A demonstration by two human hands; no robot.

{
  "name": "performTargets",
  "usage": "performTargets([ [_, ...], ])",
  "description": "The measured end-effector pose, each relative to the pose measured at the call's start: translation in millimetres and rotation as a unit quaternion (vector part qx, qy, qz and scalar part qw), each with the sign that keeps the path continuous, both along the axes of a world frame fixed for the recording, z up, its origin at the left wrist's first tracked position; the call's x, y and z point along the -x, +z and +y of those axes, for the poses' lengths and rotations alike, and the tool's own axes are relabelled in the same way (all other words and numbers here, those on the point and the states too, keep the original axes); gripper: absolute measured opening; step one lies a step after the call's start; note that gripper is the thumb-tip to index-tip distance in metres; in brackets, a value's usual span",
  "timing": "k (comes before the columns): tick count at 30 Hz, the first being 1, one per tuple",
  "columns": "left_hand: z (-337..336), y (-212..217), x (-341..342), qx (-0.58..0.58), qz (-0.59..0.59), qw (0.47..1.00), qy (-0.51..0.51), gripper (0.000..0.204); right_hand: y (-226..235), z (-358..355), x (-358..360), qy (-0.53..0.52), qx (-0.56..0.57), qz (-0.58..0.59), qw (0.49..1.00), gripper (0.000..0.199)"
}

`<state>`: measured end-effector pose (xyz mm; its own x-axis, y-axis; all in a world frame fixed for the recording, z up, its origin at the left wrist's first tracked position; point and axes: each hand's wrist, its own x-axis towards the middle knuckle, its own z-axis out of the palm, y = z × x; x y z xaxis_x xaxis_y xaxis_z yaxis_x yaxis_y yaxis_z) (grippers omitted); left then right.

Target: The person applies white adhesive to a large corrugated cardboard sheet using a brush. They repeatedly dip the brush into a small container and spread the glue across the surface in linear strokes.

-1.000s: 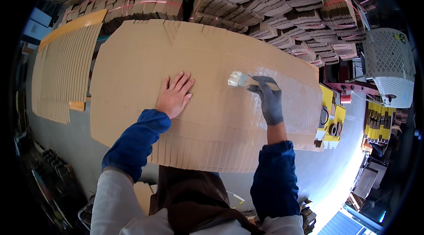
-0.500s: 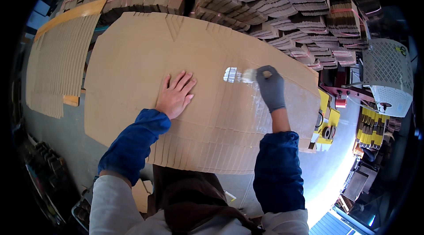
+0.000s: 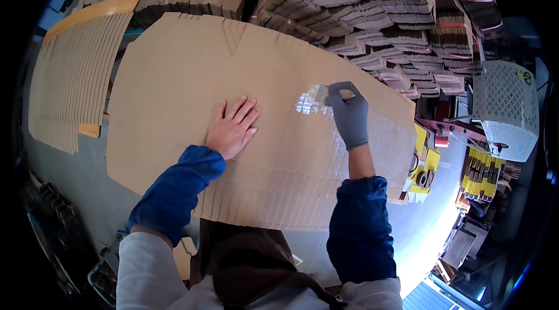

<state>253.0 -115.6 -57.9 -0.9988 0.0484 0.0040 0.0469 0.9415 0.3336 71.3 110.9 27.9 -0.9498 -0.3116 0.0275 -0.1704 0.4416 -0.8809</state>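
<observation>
Near edge: person's dark apron and blue sleeves come in from the bottom of the head view.

Left hand point(image 3: 234, 126) bare, flat, fingers spread apart, palm pressed down on the big cardboard sheet point(image 3: 174, 89). Holds nothing, just pins the top sheet. It sits roughly mid-sheet, a bit left of centre.

Right hand point(image 3: 348, 113) in a grey glove, fingers closed on a small shiny clear thing point(image 3: 312, 100); looks like tape or a film piece, can't tell which. That piece sticks out to the left of the gloved fingers, lying on or just above the cardboard, between the two hands and nearer the right one. Glossy clear strip patch point(image 3: 372, 153) on the sheet below and right of the glove.

Sheet is the top of a fanned stack; staggered edges point(image 3: 268, 211) show along the near side, just ahead of the apron.

Left: second pile of flat cardboard point(image 3: 64, 77), apart from the main stack.

Far: bundled stacks of folded cartons point(image 3: 361, 1), strapped with pink bands. Far right: white perforated machine housing point(image 3: 505, 106), yellow parts point(image 3: 428, 158) under it.
</observation>
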Motion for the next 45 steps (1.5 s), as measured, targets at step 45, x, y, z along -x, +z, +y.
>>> performTargets([
  [45, -1.2, 1.9, -0.5, -0.03, 0.01, 1.0, -0.004, 0.051, -13.9, -49.8, 34.5, 0.032, -0.039, -0.007, 0.999, 0.017],
])
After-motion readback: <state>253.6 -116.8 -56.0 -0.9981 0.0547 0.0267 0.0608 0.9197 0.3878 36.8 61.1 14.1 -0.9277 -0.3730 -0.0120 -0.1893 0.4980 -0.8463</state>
